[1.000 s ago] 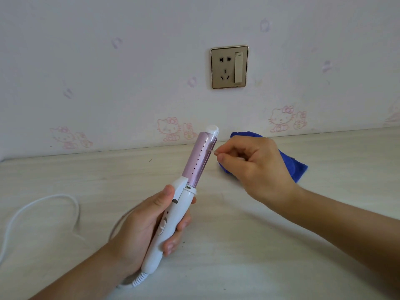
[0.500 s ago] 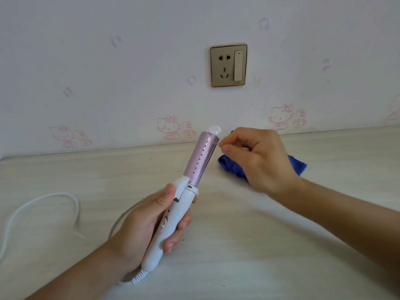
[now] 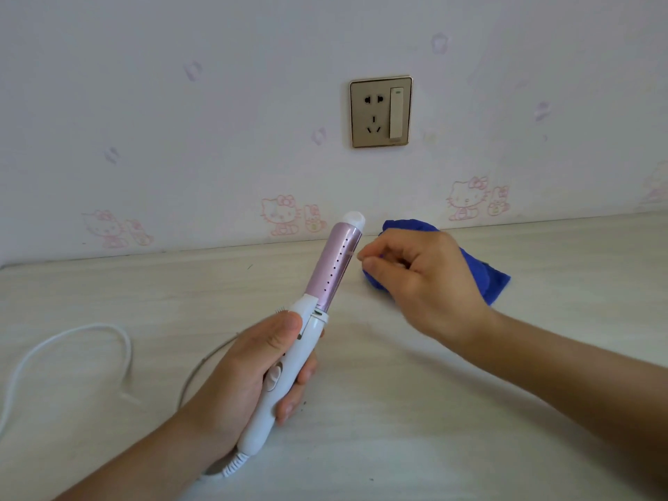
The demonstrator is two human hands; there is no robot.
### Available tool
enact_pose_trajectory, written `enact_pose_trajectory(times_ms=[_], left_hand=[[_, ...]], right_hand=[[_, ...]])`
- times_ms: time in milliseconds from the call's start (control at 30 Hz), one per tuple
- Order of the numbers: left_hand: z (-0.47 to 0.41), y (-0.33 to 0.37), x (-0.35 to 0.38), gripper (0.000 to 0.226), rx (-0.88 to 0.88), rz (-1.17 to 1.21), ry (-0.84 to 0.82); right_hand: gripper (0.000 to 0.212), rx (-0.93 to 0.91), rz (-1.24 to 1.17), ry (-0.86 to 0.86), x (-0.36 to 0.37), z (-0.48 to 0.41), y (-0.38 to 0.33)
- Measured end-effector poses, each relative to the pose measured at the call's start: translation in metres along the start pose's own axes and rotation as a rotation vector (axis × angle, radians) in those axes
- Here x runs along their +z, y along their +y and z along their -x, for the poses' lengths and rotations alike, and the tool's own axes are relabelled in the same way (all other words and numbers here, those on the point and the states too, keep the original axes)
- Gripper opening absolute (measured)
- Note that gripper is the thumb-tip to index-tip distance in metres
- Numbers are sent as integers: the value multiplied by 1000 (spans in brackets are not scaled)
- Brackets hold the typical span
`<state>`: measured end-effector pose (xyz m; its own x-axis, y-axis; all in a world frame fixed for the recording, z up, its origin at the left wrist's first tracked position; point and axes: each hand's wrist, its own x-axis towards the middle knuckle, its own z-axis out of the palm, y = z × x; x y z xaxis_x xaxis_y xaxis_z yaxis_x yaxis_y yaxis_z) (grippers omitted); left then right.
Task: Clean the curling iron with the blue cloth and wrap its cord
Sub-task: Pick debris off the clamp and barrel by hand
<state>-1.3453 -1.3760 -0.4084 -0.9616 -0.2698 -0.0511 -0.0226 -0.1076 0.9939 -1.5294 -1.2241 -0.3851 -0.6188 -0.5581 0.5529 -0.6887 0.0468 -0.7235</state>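
I read this as a home, likely a bedroom or a child's room. Past my left hand (image 3: 245,374) and right hand (image 3: 423,280), the pale wall has wallpaper with pink cartoon cats (image 3: 282,215). A brass-toned wall socket (image 3: 380,112) with a switch sits above the right hand. Under both hands runs a pale wood-grain counter (image 3: 397,410). The left hand grips a curling iron (image 3: 334,265), a household hair tool.
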Motion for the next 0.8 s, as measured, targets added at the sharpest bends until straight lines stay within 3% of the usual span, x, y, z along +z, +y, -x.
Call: enact_pose_trajectory(times_ms=[200, 367, 567, 800], left_hand=[[1, -2, 1, 56, 58, -38, 50], [0, -2, 1, 52, 62, -80, 34], [-1, -5, 1, 50, 75, -118, 130], [1, -2, 6, 43, 82, -179, 114]], right_hand=[[12, -219, 113, -165, 17, 30, -12], [14, 27, 0, 65, -11, -11, 2], [11, -154, 131, -142, 21, 34, -12], [14, 88, -26, -9, -3, -5, 0]])
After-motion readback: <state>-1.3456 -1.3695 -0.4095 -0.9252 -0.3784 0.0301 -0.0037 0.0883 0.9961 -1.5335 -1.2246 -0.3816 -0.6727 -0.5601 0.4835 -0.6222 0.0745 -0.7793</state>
